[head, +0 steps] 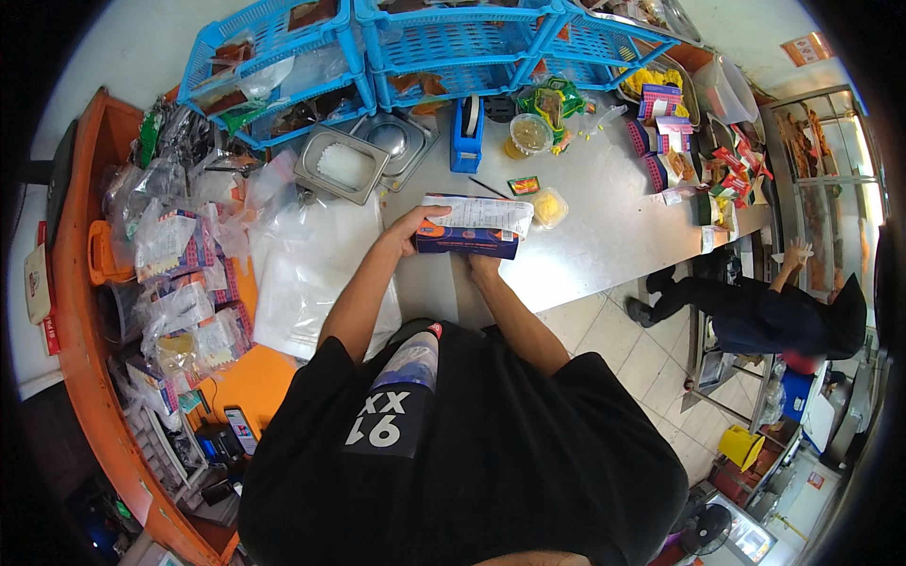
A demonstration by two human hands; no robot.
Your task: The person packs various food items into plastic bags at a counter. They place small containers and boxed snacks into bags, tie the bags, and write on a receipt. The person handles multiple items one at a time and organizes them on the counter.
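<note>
A dark blue and orange cardboard box [471,243] with a printed paper slip on its top is held over the steel counter [601,233]. My left hand [413,228] grips the box's left end, its thumb on the slip. Under the right part of the box is my right hand [485,263], its fingers hidden by the box. Just right of the box sits a small clear tub of yellow food [549,208]. A sauce sachet [524,185] and a dark pen-like stick [490,187] lie behind it. Clear plastic bags [318,283] are stacked at the left.
Blue plastic racks [453,42] line the back, with a blue tape dispenser [466,138] and a lidded cup [529,136] before them. Filled food boxes [665,152] stand at the right. Bagged boxes [184,304] crowd the left side. A co-worker [771,311] is at the far right.
</note>
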